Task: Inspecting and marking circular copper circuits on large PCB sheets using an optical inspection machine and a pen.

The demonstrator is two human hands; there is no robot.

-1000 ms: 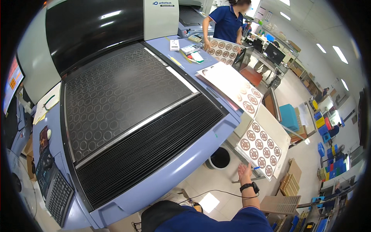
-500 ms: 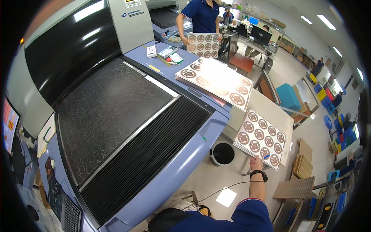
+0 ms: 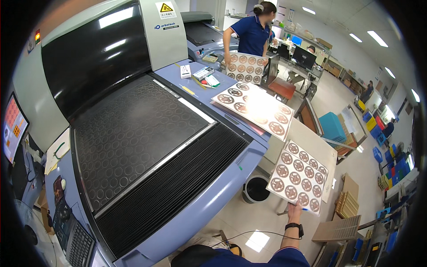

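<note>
disc-patterned white panel (image 3: 297, 175) is at the near end of the pale table (image 3: 308, 133), just beside the dark-mouthed bin (image 3: 247, 196), its near edge apparently pinched by the right hand (image 3: 294, 213), fingers underneath hidden.

Your right hand (image 3: 294, 212) grips the near edge of a copper-patterned panel (image 3: 297, 176); grey bin (image 3: 254, 201) left of hand, more copper-patterned panels (image 3: 254, 109) beyond it.

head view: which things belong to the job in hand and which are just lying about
Likely the job:
- panel gripped by right hand
- similar panels

Probably just about:
- white box
- bin
- teal stack
</note>
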